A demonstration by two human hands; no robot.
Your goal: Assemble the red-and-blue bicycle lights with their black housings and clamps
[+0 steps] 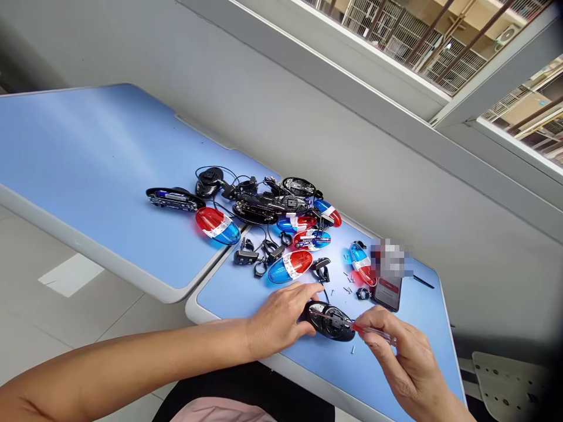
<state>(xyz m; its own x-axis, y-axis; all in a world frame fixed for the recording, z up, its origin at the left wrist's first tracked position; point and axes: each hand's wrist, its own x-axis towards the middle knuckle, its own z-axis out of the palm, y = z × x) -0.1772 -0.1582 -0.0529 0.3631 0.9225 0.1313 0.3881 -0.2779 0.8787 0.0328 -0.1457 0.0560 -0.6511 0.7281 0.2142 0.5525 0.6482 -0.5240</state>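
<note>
My left hand [284, 319] is closed on the left end of a black oval light housing [342, 334], fingers on the far side and thumb on the near side. The housing lies on the blue table with its moulded inner or under face up. A screwdriver [382, 334] with a clear and red handle is pinched in my right hand [407, 354]. Its thin shaft reaches left across the housing; I cannot tell whether the tip sits in a screw. A small screw [352, 350] lies just in front of the housing.
Red-and-blue light covers [290, 266], black clamps [246, 255] and wired black housings [255, 208] crowd the far side. Loose screws [348, 289] lie beyond the housing, left of a phone [387, 293]. A second blue table [88, 158] adjoins on the left; a wall stands behind.
</note>
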